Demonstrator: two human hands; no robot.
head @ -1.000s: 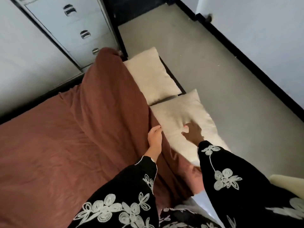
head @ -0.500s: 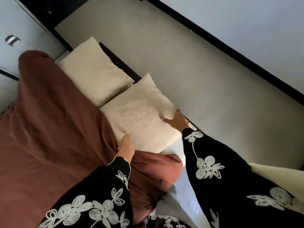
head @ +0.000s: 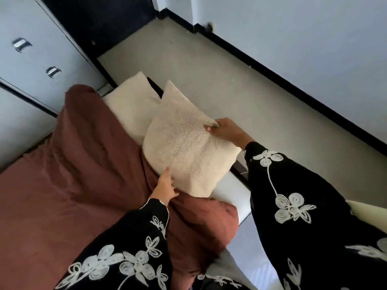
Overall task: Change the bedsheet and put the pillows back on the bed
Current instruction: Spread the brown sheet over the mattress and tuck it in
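Hands (head: 166, 187) (head: 227, 130) grip square, coarse-woven cream pillow (head: 188, 147).

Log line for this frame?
near pillow: held, overlaps far pillow | left hand: grips bottom edge | right hand: pinches right corner

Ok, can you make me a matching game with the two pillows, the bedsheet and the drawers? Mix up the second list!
1 near pillow
2 far pillow
3 bedsheet
4 drawers

A brown
B gripped by left hand and right hand
C shiny metal handles
D lies partly behind the other pillow

Pairs: 1-B, 2-D, 3-A, 4-C
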